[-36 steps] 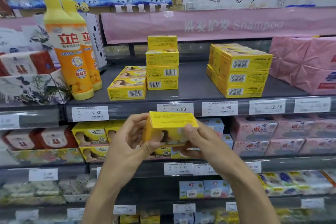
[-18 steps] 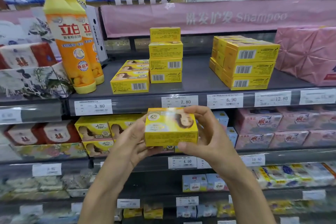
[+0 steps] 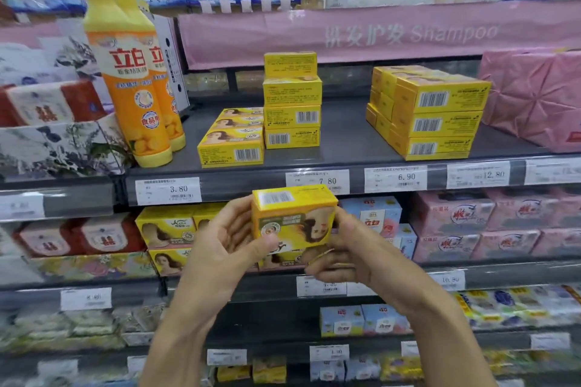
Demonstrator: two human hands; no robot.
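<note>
Box: we hold the yellow box (image 3: 294, 217) in front of the shelf's (image 3: 342, 135) front edge, just below the 7.80 price tag (image 3: 317, 181). Its barcode side is up and its printed face is upside down towards us.
Left hand: our left hand (image 3: 226, 242) grips the box's left end, thumb on the face and fingers behind, which steadies it for turning.
Right hand: our right hand (image 3: 352, 248) curls round the right end. It is blurred there, so we judge it a pinch.
Stock: the middle stack (image 3: 292, 104) shows its barcodes to the front edge, so we are probably matching that.
</note>
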